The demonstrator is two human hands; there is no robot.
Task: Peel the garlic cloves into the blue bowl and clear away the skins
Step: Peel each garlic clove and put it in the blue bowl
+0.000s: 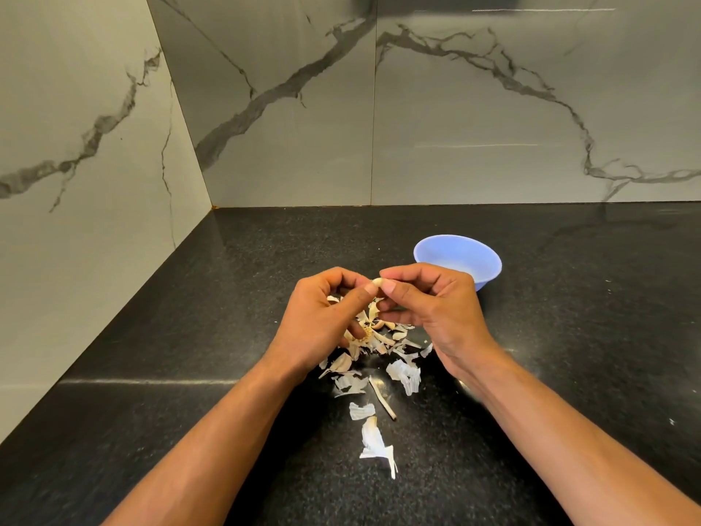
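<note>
On the far left we see a pale marble-look wall (87, 146) with dark veins, meeting a second tiled wall (455, 108) behind the black speckled counter (189, 392)

Moving in, our left hand (322, 320) is raised a little above the counter, fingers curled, its thumb and forefinger pinching one end of a garlic clove (378, 282). Below and between our hands lies the rest of the garlic head (370, 328), a loose cluster of cloves and a dried root plate, partly hidden by the left fingers, so we cannot count the cloves

Skins (406, 373) are scattered on the counter under and just in front of our wrists, white papery scraps trailing toward us, the nearest piece (373, 444) lying well forward between our forearms. A thin dry stalk (381, 400) lies among them

Our right hand (436, 309) meets the left, fingers curled too, thumb and forefinger closed on the other end of the same clove, so both hands hold it between them in the air. Whether skin remains on the clove we cannot tell

Just behind the right hand, partly covered by its knuckles, stands the blue bowl (455, 252) upright on the counter; the part of its inside that we can see looks pale and holds nothing we can make out
</note>
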